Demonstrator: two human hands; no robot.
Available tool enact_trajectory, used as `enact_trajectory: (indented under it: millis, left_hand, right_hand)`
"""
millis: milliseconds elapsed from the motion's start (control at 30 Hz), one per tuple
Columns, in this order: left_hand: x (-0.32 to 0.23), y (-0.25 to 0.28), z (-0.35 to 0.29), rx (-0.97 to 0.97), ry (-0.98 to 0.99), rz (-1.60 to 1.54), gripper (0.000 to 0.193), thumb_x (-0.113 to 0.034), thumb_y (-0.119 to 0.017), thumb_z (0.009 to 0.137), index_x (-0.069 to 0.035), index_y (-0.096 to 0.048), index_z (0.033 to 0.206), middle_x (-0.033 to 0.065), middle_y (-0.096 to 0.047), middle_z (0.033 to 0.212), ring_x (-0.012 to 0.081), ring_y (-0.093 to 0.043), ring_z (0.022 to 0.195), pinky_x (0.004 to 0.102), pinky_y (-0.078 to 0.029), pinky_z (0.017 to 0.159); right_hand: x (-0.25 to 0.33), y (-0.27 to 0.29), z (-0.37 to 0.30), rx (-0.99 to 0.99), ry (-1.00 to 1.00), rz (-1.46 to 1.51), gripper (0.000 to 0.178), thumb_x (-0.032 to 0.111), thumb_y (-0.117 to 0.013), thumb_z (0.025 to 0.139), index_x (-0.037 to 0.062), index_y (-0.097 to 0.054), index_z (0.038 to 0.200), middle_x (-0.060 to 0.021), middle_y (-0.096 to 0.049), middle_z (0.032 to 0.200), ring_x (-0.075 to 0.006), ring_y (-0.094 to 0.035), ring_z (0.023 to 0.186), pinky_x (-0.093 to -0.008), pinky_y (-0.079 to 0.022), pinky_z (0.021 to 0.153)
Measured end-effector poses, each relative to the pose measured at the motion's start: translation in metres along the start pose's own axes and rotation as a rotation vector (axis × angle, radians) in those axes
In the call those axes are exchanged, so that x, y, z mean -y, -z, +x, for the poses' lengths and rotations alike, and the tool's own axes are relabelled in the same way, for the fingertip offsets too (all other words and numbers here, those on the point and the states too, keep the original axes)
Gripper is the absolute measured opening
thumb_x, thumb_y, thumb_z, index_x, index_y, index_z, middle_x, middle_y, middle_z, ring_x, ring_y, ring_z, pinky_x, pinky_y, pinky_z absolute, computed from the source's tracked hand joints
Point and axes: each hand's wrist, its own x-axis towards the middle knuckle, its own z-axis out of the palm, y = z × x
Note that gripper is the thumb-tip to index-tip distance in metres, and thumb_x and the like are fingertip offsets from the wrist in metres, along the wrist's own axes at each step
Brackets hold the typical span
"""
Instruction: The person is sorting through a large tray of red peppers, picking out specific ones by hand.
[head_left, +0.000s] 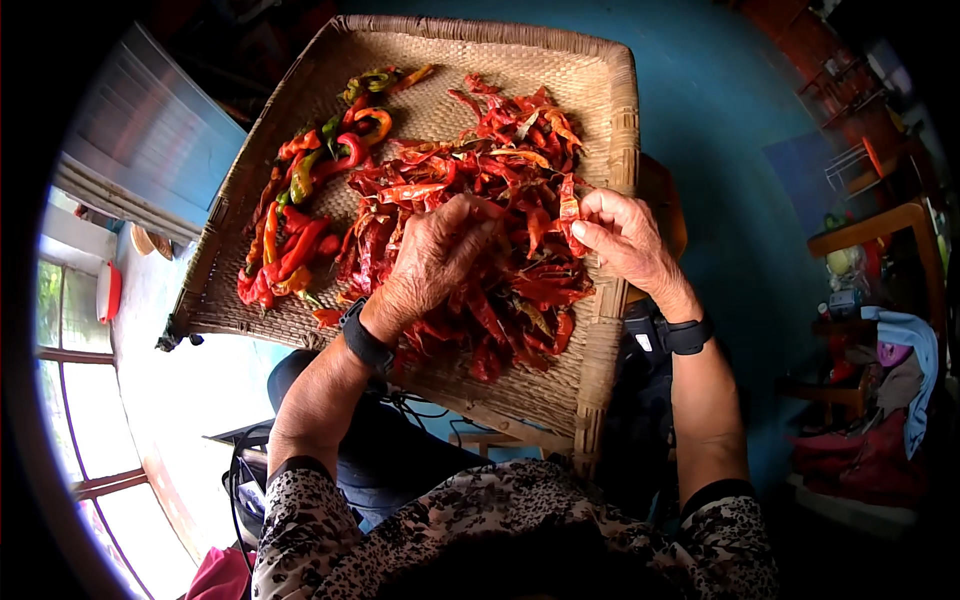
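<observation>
A shallow woven basket tray [622, 120] lies tilted in front of me. Dried red chili peppers [410, 190] are heaped across its middle and right. Along its left side are plumper, glossier peppers [302, 250] in red, orange and green. My right hand [638, 250], at the right rim, pinches a wrinkled dried chili pepper [568, 208] between thumb and fingers. My left hand [440, 252] rests over the heap with its fingers curled in and pressed together. Whatever those fingers may hold is hidden. Each wrist wears a black band.
Under the tray's front edge are my legs, dark cables and part of a wooden stool [500, 440]. A wooden chair [865, 240] and piled clothes [870, 450] stand to the right on the blue floor [720, 110]. Windows [100, 400] line the left.
</observation>
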Motion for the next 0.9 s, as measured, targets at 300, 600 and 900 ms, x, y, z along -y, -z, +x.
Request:
enact_trajectory:
  millis: [300, 600, 900]
  left_hand:
    - [0.004, -0.006, 0.001, 0.001, -0.094, 0.098, 0.015, -0.003, -0.058, 0.092, -0.004, -0.059, 0.107, 0.0083, -0.068, 0.082, 0.0149, -0.067, 0.067, 0.0284, -0.053, 0.056]
    - [0.007, -0.008, -0.003, 0.017, -0.060, 0.169, 0.015, -0.005, -0.060, 0.089, -0.005, -0.059, 0.105, 0.0131, -0.066, 0.083, 0.0246, -0.068, 0.069, 0.0335, -0.053, 0.061]
    - [0.002, -0.006, -0.001, 0.116, -0.085, 0.272, 0.015, -0.005, -0.059, 0.091, -0.004, -0.059, 0.105, 0.0111, -0.066, 0.084, 0.0228, -0.067, 0.075, 0.0325, -0.053, 0.065]
  right_hand:
    - [-0.012, 0.007, -0.004, -0.003, 0.084, 0.055, 0.010, 0.012, -0.062, 0.092, 0.0034, -0.058, 0.095, 0.0028, -0.058, 0.081, -0.0045, -0.054, 0.073, -0.0220, -0.047, 0.066]
    - [-0.012, 0.015, -0.006, -0.104, 0.058, 0.268, 0.010, 0.013, -0.060, 0.093, 0.0055, -0.057, 0.099, -0.0008, -0.064, 0.085, -0.0057, -0.059, 0.069, -0.0199, -0.046, 0.055]
    - [-0.024, 0.073, -0.015, -0.834, 0.245, 0.203, 0.018, 0.018, -0.061, 0.094, 0.0021, -0.060, 0.103, -0.0028, -0.063, 0.081, -0.0068, -0.056, 0.066, -0.0196, -0.044, 0.053]
